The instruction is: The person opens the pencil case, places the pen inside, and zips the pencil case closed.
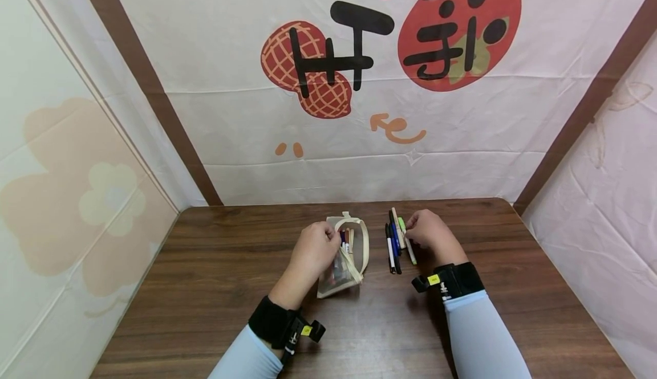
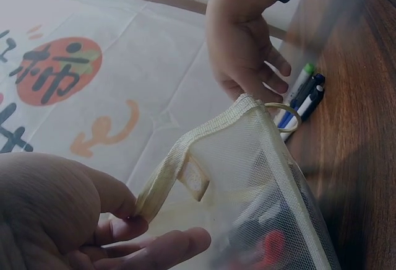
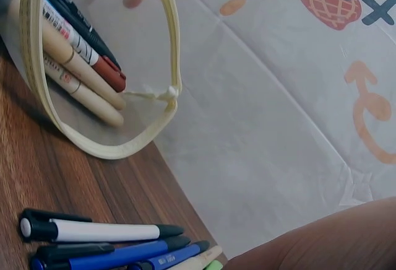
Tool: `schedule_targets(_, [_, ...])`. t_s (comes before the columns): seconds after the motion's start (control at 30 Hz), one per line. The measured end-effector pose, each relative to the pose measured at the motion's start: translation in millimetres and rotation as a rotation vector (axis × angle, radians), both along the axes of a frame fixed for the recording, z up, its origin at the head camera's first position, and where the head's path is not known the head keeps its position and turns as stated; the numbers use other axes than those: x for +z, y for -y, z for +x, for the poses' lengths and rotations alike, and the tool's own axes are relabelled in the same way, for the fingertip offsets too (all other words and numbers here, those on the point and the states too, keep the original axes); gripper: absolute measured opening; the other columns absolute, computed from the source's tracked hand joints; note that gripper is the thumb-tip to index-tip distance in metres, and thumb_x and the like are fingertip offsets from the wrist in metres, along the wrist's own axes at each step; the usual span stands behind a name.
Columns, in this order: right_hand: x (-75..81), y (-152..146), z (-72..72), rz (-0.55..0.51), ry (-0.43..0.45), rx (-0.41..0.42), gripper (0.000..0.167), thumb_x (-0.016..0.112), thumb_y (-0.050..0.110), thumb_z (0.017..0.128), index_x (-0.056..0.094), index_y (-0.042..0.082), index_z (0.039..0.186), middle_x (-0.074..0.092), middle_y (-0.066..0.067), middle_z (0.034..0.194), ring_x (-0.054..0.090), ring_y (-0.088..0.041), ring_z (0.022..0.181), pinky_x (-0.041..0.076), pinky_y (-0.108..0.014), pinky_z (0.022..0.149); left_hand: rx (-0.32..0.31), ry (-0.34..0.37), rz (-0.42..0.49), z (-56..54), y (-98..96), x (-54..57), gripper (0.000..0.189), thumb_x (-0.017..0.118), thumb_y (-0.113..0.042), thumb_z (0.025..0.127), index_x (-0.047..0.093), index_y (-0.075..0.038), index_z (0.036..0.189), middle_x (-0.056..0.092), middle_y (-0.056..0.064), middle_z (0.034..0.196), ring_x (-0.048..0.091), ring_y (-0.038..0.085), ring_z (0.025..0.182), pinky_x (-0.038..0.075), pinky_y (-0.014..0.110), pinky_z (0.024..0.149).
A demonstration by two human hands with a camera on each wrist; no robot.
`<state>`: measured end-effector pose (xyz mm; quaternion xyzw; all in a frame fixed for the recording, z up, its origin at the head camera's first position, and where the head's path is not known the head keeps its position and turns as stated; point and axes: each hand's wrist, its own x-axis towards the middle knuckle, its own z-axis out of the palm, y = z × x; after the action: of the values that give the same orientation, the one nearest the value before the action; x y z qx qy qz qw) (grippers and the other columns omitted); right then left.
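Note:
A cream mesh pencil pouch [image 1: 328, 288] stands unzipped on the table, with several pens and markers [image 3: 93, 62] inside it. My left hand [image 1: 319, 247] pinches the pouch's zippered rim [image 2: 162, 189] between thumb and finger. To the right of the pouch lies a row of loose pens: a white pen [image 3: 108, 230] with black ends, blue pens [image 3: 117, 255], a beige one, and a green-tipped pen [image 1: 411, 252]. At the right side of this row is my right hand [image 1: 430, 232], its fingertips at the green pen's far end. The pouch hides some of those fingers in the left wrist view.
The brown wooden table [image 1: 215, 310] has its far edge just behind the pens. A printed white cloth [image 1: 231, 122] hangs behind it, with more cloth at both sides. Each wrist wears a black strap with a small camera.

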<state>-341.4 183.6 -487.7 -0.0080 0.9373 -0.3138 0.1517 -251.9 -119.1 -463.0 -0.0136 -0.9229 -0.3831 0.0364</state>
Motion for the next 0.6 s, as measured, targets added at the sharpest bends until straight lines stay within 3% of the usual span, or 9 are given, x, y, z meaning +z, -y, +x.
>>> schedule_targets(0.17, [-0.4,-1.8,1.9,0.020,-0.003,-0.018,0.023,0.075,0.013,0.105,0.074,-0.001,0.123,0.077,-0.017,0.105,0.071,-0.026,0.083,0.061,-0.038,0.069,-0.005,0.028,0.036,2.6,0.3,-0.1,0.026,0.067,-0.013,0.103,0.061,-0.012,0.077,0.057,0.000,0.073,0.050,0.014,0.061,0.041,0.029,0.059])
schedule_targets(0.37, [0.7,-1.5,2.8,0.009,0.011,-0.028,0.022,0.076,0.014,0.105,0.075,-0.001,0.121,0.077,-0.018,0.105,0.074,-0.027,0.086,0.065,-0.039,0.071,0.004,0.051,0.059,3.8,-0.1,0.6,0.019,0.067,-0.014,0.100,0.072,-0.013,0.082,0.067,0.001,0.077,0.056,0.015,0.061,0.046,0.030,0.060])
schedule_targets(0.6, [-0.7,-1.3,1.0,0.006,0.023,-0.014,0.026,0.076,0.014,0.104,0.076,-0.003,0.124,0.077,-0.018,0.106,0.074,-0.027,0.090,0.066,-0.039,0.073,-0.006,0.047,0.030,3.2,-0.2,0.6,0.032,0.062,-0.015,0.105,0.067,-0.014,0.074,0.061,-0.001,0.069,0.053,0.014,0.057,0.043,0.029,0.057])
